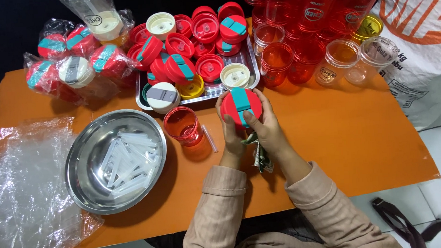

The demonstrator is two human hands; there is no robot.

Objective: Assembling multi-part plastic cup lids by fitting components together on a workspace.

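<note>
Both hands hold one red round lid with a teal flip tab (240,106) over the orange table (341,132). My left hand (230,133) grips its left and under side. My right hand (267,129) wraps its right side, with the thumb pressed on the teal tab. Just left of the hands stands an open red tumbler (182,125), and a thin clear straw (210,138) lies beside it. A metal tray (248,62) behind the hands carries several red, cream and yellow lids.
A steel bowl (81,161) with several clear straws sits at front left, crumpled clear plastic (23,189) beside it. Bagged tumblers (76,66) lie at back left. Red and clear tumblers (302,44) crowd the back right, next to a white sack (422,38).
</note>
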